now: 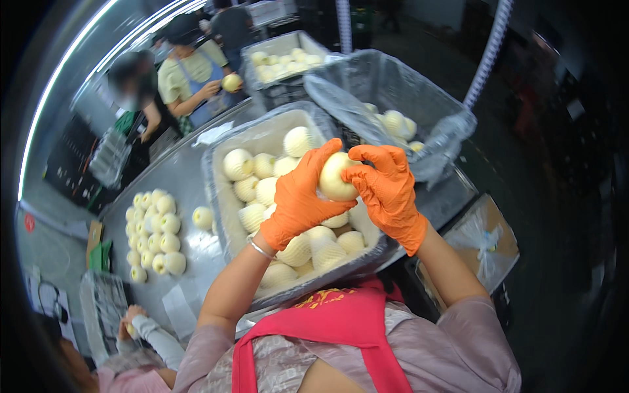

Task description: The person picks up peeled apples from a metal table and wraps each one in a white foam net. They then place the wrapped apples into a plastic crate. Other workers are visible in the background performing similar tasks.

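Note:
Both my hands wear orange gloves and meet over a lined crate (290, 118). My left hand (302, 196) holds a smooth pale yellow fruit (335, 181), apple- or pear-like, with its thumb and fingers around the left and lower sides. The fingertips of my right hand (388, 191) pinch at the fruit's right side; the exact contact is partly hidden. Below my hands, the crate holds many pale fruits, several in white foam net sleeves (238, 164). The held fruit shows no sleeve.
Sleeved fruits (169, 223) stand grouped on the metal table (196, 267), with a single fruit (202, 217) beside the crate. A plastic-lined crate (383, 73) stands beyond my right hand. A carton (501, 240) is at right. One co-worker (194, 73) holds a fruit; another's sleeve (157, 339) shows lower left.

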`<state>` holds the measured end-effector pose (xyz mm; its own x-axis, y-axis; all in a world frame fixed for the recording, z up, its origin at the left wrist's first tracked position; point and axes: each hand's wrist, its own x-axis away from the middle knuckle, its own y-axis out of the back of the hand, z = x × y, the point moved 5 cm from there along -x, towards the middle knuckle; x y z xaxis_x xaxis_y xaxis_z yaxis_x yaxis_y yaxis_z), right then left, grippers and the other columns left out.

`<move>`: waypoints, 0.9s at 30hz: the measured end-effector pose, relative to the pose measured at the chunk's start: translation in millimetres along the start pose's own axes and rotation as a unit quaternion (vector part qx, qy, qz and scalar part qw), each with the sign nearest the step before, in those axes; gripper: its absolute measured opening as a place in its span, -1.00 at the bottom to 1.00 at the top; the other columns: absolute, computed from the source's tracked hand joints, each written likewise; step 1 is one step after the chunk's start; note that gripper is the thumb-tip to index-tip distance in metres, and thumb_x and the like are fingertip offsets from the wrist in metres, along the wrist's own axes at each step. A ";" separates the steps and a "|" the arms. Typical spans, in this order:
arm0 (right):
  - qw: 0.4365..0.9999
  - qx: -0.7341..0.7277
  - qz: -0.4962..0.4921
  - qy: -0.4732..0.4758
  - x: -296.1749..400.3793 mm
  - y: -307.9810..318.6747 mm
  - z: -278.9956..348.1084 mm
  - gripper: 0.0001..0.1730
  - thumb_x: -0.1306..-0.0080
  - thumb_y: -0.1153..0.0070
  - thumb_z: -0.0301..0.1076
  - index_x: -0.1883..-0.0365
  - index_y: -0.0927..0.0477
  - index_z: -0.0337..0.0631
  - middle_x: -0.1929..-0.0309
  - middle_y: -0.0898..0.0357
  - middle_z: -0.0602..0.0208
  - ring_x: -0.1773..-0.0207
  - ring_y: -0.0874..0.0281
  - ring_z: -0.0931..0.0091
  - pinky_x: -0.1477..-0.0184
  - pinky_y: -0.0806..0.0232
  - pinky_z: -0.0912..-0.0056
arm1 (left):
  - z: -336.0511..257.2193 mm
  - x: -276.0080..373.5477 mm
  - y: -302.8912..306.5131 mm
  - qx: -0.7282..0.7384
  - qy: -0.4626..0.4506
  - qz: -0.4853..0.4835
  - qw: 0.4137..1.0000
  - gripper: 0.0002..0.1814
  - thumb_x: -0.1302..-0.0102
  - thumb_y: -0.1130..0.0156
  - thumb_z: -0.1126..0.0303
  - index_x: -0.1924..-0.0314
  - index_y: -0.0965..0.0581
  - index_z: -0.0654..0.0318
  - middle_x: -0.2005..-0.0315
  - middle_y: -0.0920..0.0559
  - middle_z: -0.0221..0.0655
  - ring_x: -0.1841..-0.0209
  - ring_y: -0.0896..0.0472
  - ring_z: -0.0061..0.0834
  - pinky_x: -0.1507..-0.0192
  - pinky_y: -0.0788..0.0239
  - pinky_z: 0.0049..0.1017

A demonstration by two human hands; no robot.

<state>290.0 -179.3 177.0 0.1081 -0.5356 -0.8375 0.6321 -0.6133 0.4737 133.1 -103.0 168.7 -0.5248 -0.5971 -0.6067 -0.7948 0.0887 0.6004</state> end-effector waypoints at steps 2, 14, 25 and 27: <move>1.000 0.013 -0.006 -0.023 17.1 34.0 4.8 -0.92 -0.32 -0.26 -0.51 0.30 -0.70 -0.09 -0.15 -0.63 0.33 -0.16 -0.45 0.24 -0.21 -0.35 0.16 | -30.0 -4.4 -17.0 -0.030 -0.052 0.040 0.997 0.01 0.11 -0.75 0.22 -0.42 -0.52 0.06 -0.21 -0.69 -0.26 -0.09 -0.76 -0.21 -0.01 -0.64 -0.31; 0.980 0.105 -0.117 -0.124 102.2 121.7 27.2 -0.80 -0.44 -0.20 -0.38 0.08 -0.82 -0.04 -0.07 -0.63 0.32 -0.09 -0.46 0.28 -0.20 -0.35 0.19 | -104.4 -0.2 -80.1 -0.040 -0.140 0.070 0.987 -0.03 0.09 -0.72 0.23 -0.40 -0.52 0.05 -0.13 -0.70 -0.35 0.05 -0.79 -0.22 0.14 -0.65 -0.34; 0.989 0.058 -0.079 -0.109 114.8 107.0 15.9 -0.95 -0.32 -0.30 -0.40 0.26 -0.72 -0.06 -0.14 -0.63 0.38 -0.17 -0.43 0.24 -0.20 -0.36 0.16 | -103.4 21.6 -90.2 -0.065 -0.186 0.066 0.978 -0.02 0.10 -0.73 0.20 -0.40 -0.52 0.08 -0.14 -0.70 -0.34 0.07 -0.79 -0.27 0.21 -0.64 -0.37; 0.985 -0.060 -0.095 -0.131 115.6 107.6 6.9 -0.97 -0.36 -0.28 -0.40 0.29 -0.71 -0.12 -0.13 -0.64 0.32 -0.18 -0.43 0.23 -0.19 -0.35 0.18 | -104.4 20.1 -87.6 -0.054 -0.197 0.054 0.977 -0.05 0.07 -0.72 0.20 -0.40 -0.54 0.07 -0.15 -0.70 -0.35 0.06 -0.79 -0.29 0.24 -0.63 -0.38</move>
<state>365.2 -311.3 133.0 -0.2117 -0.5588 -0.8018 0.7092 -0.6524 0.2674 224.0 -206.1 158.4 -0.6971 -0.2341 -0.6777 -0.7029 0.0364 0.7104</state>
